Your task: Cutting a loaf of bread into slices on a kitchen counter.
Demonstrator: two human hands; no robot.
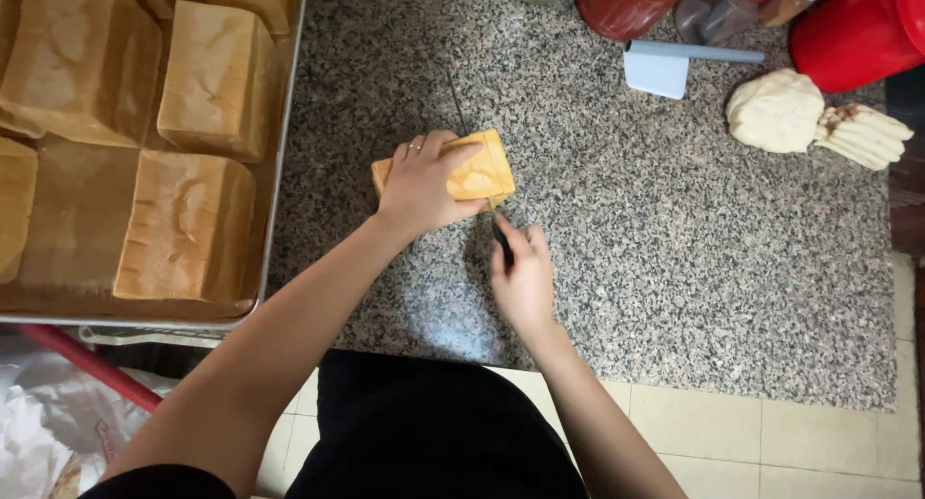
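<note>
A small golden loaf of bread (482, 171) lies on the speckled granite counter (674, 249). My left hand (421, 183) presses down on its left part, fingers spread over the top. My right hand (521, 273) grips the dark handle of a long knife (457, 102). The blade runs up along the loaf's right side, and its thin tip shows beyond the loaf.
A large metal tray (281, 143) at the left holds several tall brown loaves (217, 80). At the back right stand a white scraper (658, 67), red containers (858, 27) and a pair of cream gloves (819, 118). Tiled floor lies below the counter edge.
</note>
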